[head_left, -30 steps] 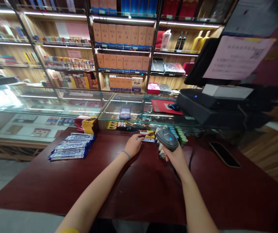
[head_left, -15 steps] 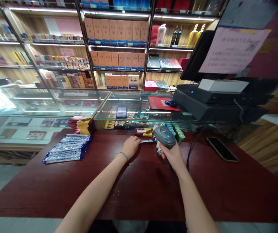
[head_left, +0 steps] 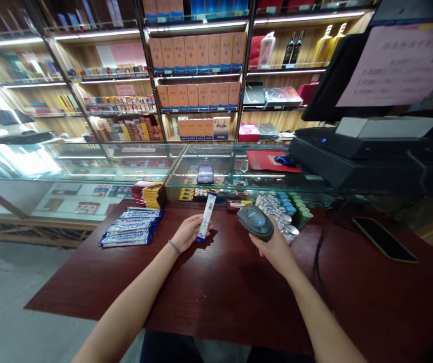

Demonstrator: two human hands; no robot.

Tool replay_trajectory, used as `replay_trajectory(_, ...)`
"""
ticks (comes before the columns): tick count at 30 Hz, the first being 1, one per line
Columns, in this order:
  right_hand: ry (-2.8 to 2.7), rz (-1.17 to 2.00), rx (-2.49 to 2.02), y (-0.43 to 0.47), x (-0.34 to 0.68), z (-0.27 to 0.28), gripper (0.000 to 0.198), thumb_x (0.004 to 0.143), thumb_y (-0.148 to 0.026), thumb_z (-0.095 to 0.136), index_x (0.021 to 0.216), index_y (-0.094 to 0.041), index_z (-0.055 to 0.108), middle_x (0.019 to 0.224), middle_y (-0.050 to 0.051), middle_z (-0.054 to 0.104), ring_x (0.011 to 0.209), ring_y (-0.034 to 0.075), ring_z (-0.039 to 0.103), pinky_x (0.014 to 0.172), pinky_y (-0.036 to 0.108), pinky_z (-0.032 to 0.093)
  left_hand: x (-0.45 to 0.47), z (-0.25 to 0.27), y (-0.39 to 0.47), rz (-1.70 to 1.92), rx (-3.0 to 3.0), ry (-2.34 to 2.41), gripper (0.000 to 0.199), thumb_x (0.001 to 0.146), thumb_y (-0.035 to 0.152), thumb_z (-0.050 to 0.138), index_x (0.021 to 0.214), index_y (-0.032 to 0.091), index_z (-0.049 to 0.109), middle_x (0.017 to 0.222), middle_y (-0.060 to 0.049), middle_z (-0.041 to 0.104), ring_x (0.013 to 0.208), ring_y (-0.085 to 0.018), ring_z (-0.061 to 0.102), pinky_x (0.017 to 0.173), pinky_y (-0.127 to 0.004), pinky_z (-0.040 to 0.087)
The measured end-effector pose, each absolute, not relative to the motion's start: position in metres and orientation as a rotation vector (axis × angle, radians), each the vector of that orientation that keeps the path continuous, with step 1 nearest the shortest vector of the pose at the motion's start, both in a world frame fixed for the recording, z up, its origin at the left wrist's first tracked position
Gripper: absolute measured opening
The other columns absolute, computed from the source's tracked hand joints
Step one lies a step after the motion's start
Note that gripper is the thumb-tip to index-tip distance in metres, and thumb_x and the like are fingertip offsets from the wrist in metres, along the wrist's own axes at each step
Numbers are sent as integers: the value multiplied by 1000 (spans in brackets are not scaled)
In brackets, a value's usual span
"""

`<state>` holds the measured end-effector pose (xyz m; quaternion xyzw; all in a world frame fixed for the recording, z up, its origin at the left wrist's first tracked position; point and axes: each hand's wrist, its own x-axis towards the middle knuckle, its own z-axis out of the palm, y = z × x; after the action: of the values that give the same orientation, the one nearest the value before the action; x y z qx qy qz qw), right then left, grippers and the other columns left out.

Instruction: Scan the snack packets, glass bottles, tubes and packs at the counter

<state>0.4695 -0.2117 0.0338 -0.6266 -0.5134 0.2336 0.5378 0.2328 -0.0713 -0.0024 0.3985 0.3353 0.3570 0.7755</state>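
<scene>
Between the fingers of my left hand (head_left: pixel 189 232) is a slim blue-and-white snack packet (head_left: pixel 207 217), held upright above the table with a barcode near its top. My right hand (head_left: pixel 273 241) grips a dark grey barcode scanner (head_left: pixel 255 222), its blue light lit and its head tilted toward the packet. To the left lie several similar blue-and-white packets (head_left: pixel 130 227) in a spread pile. A stack of red-and-yellow packets (head_left: pixel 147 194) stands behind them. One red-and-yellow packet (head_left: pixel 236 205) rests at the table's back edge, partly covered by the scanner.
Several silver-topped cans (head_left: pixel 277 212) and green cans (head_left: pixel 303 214) stand behind my right hand. A phone (head_left: pixel 385 238) lies at the right, near a black cable (head_left: pixel 318 257). A glass counter (head_left: pixel 186 164) runs along the back, with a dark monitor (head_left: pixel 333 75) at the right.
My left hand has lifted the slim packet off the table and turned it upright, moving left. The scanner stays in my right hand, its head turned more to the left. The view has shifted left.
</scene>
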Motion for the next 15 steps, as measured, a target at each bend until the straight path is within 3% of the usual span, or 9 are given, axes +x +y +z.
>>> replay_trajectory(5,-1485,540,-1559,-211,461,26,55,75,-29,69,126,-27,48,103,5,72,90,24,70,73,31,53,218,-4,-68,832,816,700,22,89,26,67,107,13,65,100,-11,72,87,-20,74,68,-28,62)
replay_trajectory(8,-1568,564,-1589,-212,457,24,61,75,-26,68,131,-28,43,104,5,73,93,25,71,79,33,52,218,-4,-66,834,812,690,23,89,26,67,108,13,64,98,-11,72,86,-20,74,69,-28,62)
replay_trajectory(15,-1651,505,-1556,-211,456,17,51,75,-33,67,123,-24,52,90,6,73,94,31,71,76,35,52,219,-3,-69,846,814,715,25,87,22,68,109,12,63,109,-15,72,86,-21,74,70,-30,62)
